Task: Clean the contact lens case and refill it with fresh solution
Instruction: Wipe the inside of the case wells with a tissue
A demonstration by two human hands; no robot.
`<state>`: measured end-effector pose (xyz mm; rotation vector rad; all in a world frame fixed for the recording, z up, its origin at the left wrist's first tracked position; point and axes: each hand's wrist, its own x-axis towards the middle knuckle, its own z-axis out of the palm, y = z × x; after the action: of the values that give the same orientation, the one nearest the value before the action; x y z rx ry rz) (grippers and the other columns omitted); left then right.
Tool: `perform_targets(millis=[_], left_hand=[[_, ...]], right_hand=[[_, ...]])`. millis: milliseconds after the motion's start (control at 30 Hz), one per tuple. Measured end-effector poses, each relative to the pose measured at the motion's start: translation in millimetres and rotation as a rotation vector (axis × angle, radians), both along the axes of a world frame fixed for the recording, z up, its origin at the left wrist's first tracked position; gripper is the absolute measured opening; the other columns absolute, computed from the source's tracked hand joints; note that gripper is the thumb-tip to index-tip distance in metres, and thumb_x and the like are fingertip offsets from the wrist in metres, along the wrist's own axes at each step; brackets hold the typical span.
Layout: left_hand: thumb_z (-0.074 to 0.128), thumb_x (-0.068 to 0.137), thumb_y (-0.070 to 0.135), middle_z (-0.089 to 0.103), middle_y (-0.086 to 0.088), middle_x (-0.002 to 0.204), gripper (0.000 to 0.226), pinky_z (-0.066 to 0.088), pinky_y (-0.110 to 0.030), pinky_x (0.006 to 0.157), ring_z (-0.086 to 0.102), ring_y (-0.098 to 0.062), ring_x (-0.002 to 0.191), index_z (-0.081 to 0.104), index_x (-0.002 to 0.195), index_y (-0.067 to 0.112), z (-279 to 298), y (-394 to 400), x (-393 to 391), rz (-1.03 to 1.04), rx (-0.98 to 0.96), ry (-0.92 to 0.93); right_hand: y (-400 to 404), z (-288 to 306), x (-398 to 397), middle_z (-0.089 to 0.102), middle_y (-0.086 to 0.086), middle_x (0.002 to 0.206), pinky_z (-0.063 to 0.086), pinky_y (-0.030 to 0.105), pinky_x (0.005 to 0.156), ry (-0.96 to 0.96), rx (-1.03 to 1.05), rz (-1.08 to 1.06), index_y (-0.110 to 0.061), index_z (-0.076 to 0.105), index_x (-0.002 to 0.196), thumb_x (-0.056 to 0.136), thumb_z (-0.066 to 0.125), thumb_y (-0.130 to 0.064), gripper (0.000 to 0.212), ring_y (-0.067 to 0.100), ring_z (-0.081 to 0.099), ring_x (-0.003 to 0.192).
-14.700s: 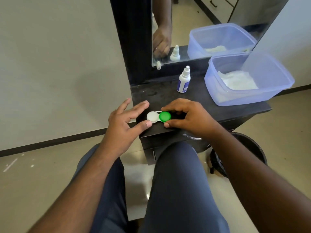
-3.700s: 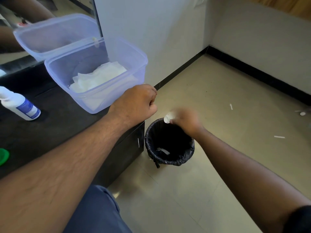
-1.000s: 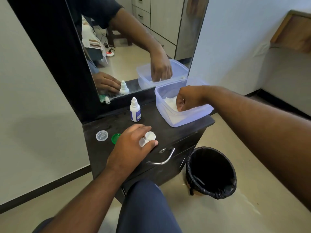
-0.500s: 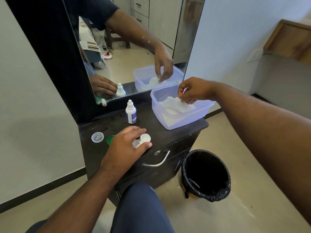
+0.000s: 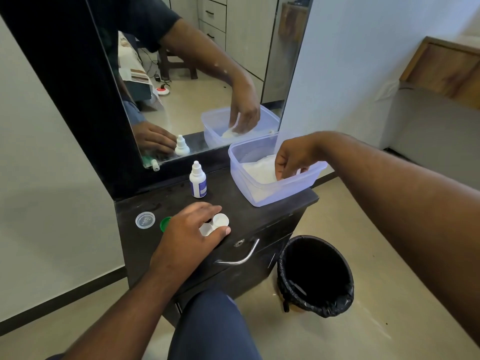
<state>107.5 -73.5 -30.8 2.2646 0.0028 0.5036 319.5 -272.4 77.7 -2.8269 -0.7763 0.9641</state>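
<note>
The white contact lens case [image 5: 217,223] lies uncapped on the black cabinet top [image 5: 259,219], near the front edge. My left hand [image 5: 189,229] holds it there between thumb and fingers. Its two caps sit to the left: a clear white cap [image 5: 145,220] and a green cap [image 5: 164,224], half hidden by my hand. The small white solution bottle [image 5: 198,181] stands capped behind them. My right hand [image 5: 292,162] reaches down into the clear plastic tub [image 5: 275,194], and its fingertips pinch the white tissue [image 5: 259,170] inside.
A mirror [image 5: 197,74] stands behind the cabinet top and reflects both hands. A black-lined waste bin [image 5: 315,275] sits on the floor to the right of the cabinet. A metal drawer handle [image 5: 240,259] juts out below the case. My knee is close to the cabinet front.
My right hand, raised above the tub half a second ago, has dropped back into it onto the tissues. My left hand still holds the case in the same spot.
</note>
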Motion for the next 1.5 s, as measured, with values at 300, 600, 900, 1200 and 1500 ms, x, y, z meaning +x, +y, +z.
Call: perform_targets(millis=[300, 600, 900, 1200, 1500], left_hand=[[0.086, 0.069, 0.020, 0.068, 0.005, 0.106, 0.039, 0.036, 0.001, 0.085, 0.059, 0.000, 0.095, 0.075, 0.106, 0.013, -1, 1, 0, 0.001, -0.011, -0.004], [0.087, 0.069, 0.022, 0.069, 0.004, 0.108, 0.040, 0.036, 0.001, 0.086, 0.062, -0.003, 0.094, 0.075, 0.106, 0.014, -2, 1, 1, 0.004, -0.004, -0.004], [0.090, 0.064, 0.019, 0.066, 0.005, 0.106, 0.048, 0.035, 0.004, 0.083, 0.057, -0.001, 0.094, 0.074, 0.108, 0.011, 1, 1, 0, -0.022, -0.016, -0.001], [0.089, 0.065, 0.019, 0.065, 0.010, 0.105, 0.046, 0.032, 0.005, 0.083, 0.062, -0.005, 0.093, 0.074, 0.108, 0.014, 2, -2, -3, 0.032, -0.046, 0.025], [0.083, 0.073, 0.026, 0.064, 0.004, 0.112, 0.044, 0.032, -0.007, 0.092, 0.058, -0.015, 0.110, 0.071, 0.114, 0.015, 13, -4, -19, 0.064, 0.031, 0.094]], right_hand=[[10, -15, 2, 0.060, -0.004, 0.085, 0.053, 0.029, 0.085, -0.107, -0.157, 0.083, -0.017, 0.066, 0.096, 0.087, 0.067, -0.019, 0.009, 0.019, 0.058, 0.079], [8, 5, 5, 0.060, 0.001, 0.094, 0.057, 0.030, 0.075, -0.086, 0.044, -0.019, -0.019, 0.065, 0.084, 0.086, 0.063, 0.000, 0.019, 0.023, 0.059, 0.092], [4, 15, 8, 0.064, 0.005, 0.093, 0.052, 0.026, 0.068, -0.230, 0.262, -0.100, -0.015, 0.067, 0.089, 0.090, 0.057, -0.010, 0.011, 0.018, 0.058, 0.082], [-3, 60, -25, 0.047, 0.004, 0.066, 0.037, 0.025, 0.054, -0.163, 0.908, -0.478, -0.014, 0.054, 0.063, 0.081, 0.053, -0.007, 0.019, 0.021, 0.045, 0.062], [31, 41, -134, 0.064, 0.013, 0.104, 0.055, 0.041, 0.082, 0.459, 1.659, -0.865, -0.014, 0.062, 0.104, 0.090, 0.057, -0.024, 0.018, 0.027, 0.064, 0.092]])
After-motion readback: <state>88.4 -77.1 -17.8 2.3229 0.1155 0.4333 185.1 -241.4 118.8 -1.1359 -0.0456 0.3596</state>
